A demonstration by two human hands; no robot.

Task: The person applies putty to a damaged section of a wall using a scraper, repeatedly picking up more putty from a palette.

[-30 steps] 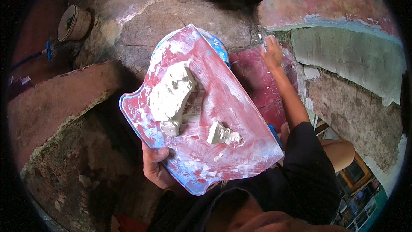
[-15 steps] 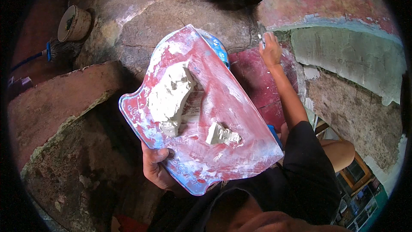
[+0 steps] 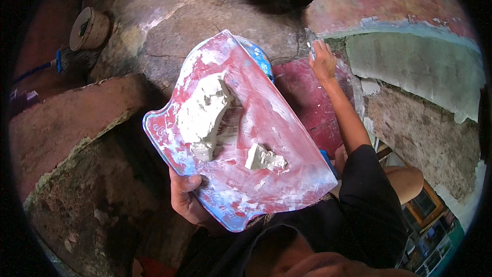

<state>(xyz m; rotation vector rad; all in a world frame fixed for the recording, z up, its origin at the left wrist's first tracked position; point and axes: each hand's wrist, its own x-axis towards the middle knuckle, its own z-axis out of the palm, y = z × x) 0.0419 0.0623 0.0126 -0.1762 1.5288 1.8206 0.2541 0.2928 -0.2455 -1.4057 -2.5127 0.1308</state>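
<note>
While my left hand (image 3: 187, 197) clamps smeared board (image 3: 279, 146) at lower-left edge, lumpy white paste (image 3: 203, 113) atop, right fingers (image 3: 323, 60) wrapped round half-hidden tool (image 3: 310, 44)

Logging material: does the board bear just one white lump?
No, the board bears a large white lump and a smaller white lump.

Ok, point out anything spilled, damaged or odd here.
White specks lie scattered on the dark-red tiled surface near the right hand, looking spilled. The smooth grey-green wall coating ends raggedly, leaving rough brown wall bare.
</note>
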